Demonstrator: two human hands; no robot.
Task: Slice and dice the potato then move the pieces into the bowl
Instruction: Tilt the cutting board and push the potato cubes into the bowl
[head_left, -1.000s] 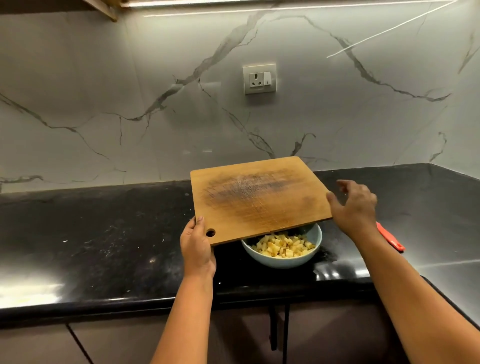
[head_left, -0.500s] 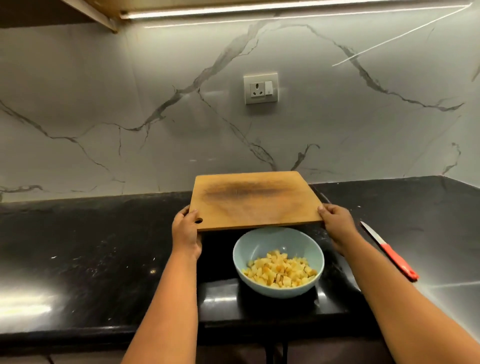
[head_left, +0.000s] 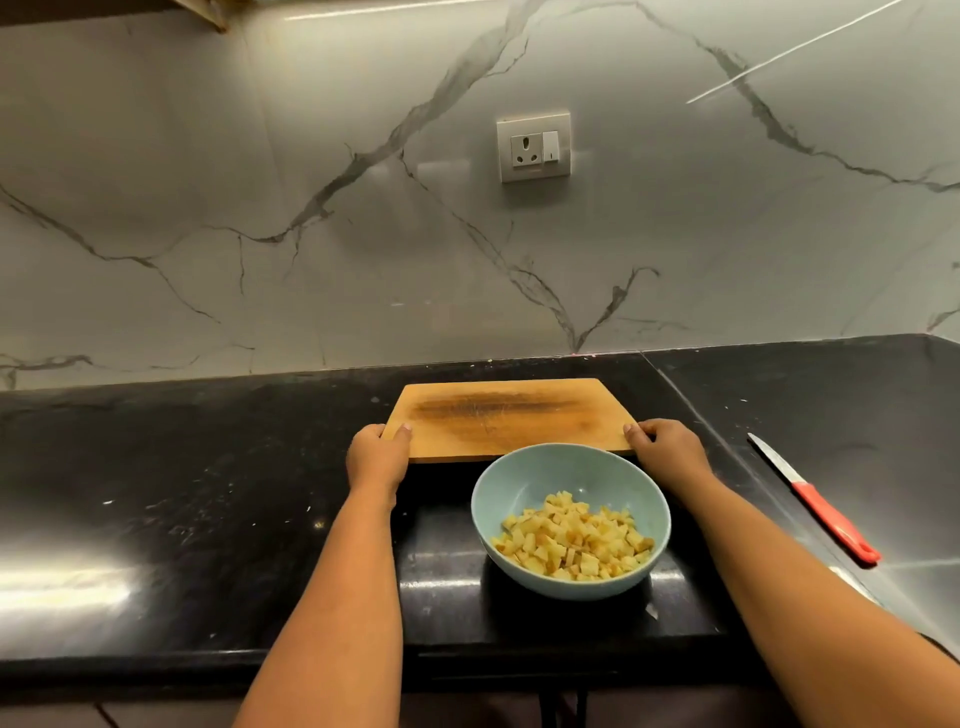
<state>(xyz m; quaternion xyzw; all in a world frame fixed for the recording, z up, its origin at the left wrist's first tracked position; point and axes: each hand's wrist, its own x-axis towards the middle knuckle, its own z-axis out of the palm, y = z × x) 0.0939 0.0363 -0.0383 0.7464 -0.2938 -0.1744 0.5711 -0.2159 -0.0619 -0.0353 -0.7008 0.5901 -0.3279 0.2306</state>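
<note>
Wooden board (head_left: 511, 415) (both hands gripping), bowl (head_left: 519, 483) in front, knife (head_left: 815, 501) rightward

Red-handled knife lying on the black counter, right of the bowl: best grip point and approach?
Grip the red-handled knife by its red handle, the end nearer the counter edge, coming from above with the right hand. It lies flat on the black counter, apart from the pale blue bowl, blade pointing toward the wall, so the handle is probably the safe, thicker end. That hand is holding the wooden cutting board.
</note>
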